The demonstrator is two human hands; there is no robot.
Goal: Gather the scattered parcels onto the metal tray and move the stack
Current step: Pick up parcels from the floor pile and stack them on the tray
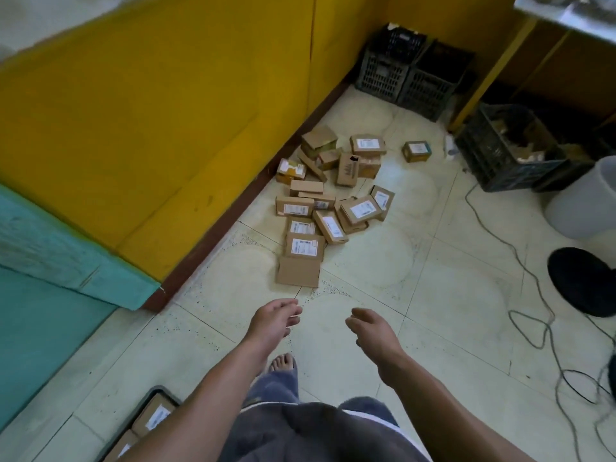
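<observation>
Bottom left: dark-rimmed metal tray [156,393] on floor tiles, partly out of view, w/ at least two labelled brown cardboard parcels [155,415] lying in it. Left hand [273,320] over floor, fingers relaxed, near straight, holding nothing. Ahead of it: scattered pile of small brown cardboard parcels [305,246] along base of yellow wall [150,111], several overlapping, most w/ white labels up. Right hand [370,331] beside left, not touching, fingers loosely curled, nothing held. Lone labelled parcel [416,151] sits apart, right of pile. Far right: black plastic crates [406,75], white bucket [586,201], loose grey cables [533,295] on floor.
</observation>
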